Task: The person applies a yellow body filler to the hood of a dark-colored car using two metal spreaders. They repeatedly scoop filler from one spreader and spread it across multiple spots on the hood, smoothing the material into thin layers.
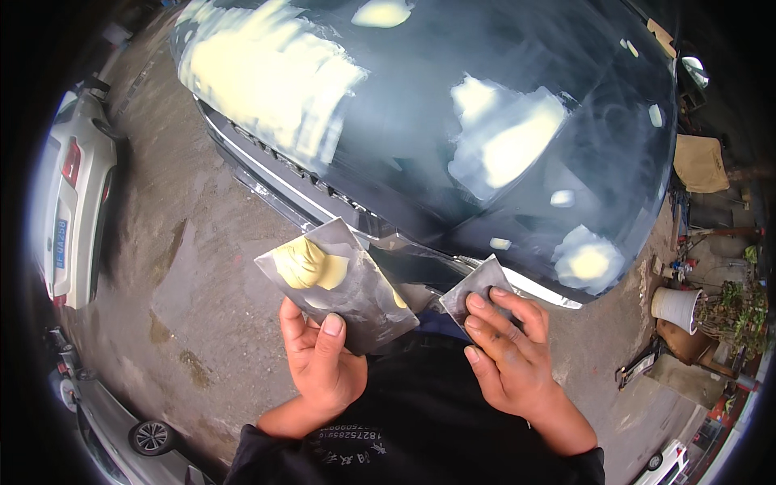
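Putty (297, 263), probably soft and sticky, best carried by the near edge of its plate (368, 311), lies just beyond the left hand (327, 364), which pinches that plate; the right hand (509, 360) grips a scraper (475, 284), likely light and stiff.

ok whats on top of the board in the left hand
On the board: a lump of yellow paste and a small yellow smear by its right edge. The left hand covers a bit of the lower edge, hiding that part.
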`<state>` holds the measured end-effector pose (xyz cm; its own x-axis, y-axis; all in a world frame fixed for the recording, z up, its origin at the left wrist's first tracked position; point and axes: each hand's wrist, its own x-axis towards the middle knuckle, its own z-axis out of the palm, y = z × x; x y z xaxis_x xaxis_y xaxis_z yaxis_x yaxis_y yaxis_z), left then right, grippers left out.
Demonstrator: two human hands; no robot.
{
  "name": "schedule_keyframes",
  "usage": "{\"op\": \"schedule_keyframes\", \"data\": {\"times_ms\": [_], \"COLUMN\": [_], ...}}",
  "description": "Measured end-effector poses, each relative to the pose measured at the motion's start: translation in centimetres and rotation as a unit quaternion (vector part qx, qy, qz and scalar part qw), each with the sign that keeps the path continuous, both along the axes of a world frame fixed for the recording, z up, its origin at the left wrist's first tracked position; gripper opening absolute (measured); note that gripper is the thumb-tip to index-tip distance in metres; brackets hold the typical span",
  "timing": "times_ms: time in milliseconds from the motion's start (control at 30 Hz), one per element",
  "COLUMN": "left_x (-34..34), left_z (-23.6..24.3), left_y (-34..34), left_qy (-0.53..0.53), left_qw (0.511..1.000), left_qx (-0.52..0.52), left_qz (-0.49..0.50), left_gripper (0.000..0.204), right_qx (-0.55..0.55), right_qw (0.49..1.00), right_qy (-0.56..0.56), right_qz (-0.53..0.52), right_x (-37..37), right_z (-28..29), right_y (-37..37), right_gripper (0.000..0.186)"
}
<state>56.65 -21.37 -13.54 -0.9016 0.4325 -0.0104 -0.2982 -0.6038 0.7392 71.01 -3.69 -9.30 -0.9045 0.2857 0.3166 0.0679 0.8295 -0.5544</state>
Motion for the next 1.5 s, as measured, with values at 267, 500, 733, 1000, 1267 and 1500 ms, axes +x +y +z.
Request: {"op": "schedule_keyframes", "data": {"times_ms": [267,500,733,1000,1267,1500], "left_x": [4.4,6.6,4.5,-7.1,-19.6,-25.1], "left_z": [0.4,1.5,1.6,0.0,-2.2,-2.6], "left_y": [-1.0,-1.0,-1.8,-4.7,-7.5,-7.0], "left_qy": [0.026,0.057,0.103,0.150,0.019,0.017], "left_qw": [0.997,0.992,0.992,0.987,0.981,0.966], "left_qx": [-0.041,-0.071,-0.045,-0.029,-0.064,-0.079], "left_qz": [0.059,0.085,0.064,0.055,-0.182,-0.244], "left_gripper": [0.058,0.058,0.056,0.060,0.056,0.058], "right_qx": [0.029,0.041,0.140,0.133,0.200,0.214], "right_qw": [0.999,0.996,0.986,0.980,0.894,0.859], "right_qy": [0.021,0.043,0.027,-0.070,-0.137,-0.162], "right_qz": [0.031,0.068,0.085,-0.131,-0.376,-0.435], "right_x": [2.0,2.6,1.3,-3.9,-11.9,-15.2], "right_z": [-0.3,-0.2,-0.6,-1.7,-5.1,-6.2], "right_y": [-0.4,-1.3,-3.3,-5.0,-7.5,-7.9], "right_gripper": [0.036,0.026,0.024,0.047,0.054,0.052]}}
